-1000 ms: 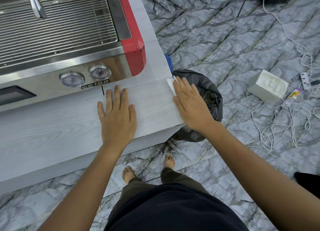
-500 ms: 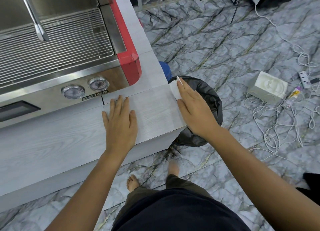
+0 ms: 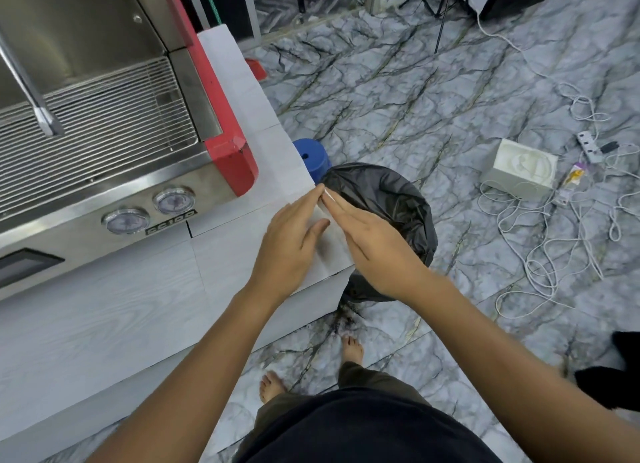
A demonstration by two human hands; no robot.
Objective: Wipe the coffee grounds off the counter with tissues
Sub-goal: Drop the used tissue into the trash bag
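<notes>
- Meeting at the right-hand corner of the counter (image 3: pixel 104 324), the left hand (image 3: pixel 289 244) and the right hand (image 3: pixel 374 240) lie with straight fingers, tips nearly touching.
- Between the two hands a white tissue (image 3: pixel 320 216) shows as a small patch; the left hand's flat fingers lie on it, and the right hand stands on edge against it at the counter's rim. I cannot tell whether the right thumb pinches it.
- Neither hand curls round anything that I can see.
- No coffee grounds can be made out on the pale wood-grain top near the hands.
- Just beyond the corner, on the marble floor (image 3: pixel 415 98), stands a bin lined with a black bag (image 3: pixel 384 199), and a blue stool (image 3: pixel 311 157) is beside it.
- An espresso machine (image 3: pixel 104 123) with red side trim sits on the counter to the left of the hands.
- White cables (image 3: pixel 554 247) and a white box (image 3: pixel 519 168) lie well apart on the floor.
</notes>
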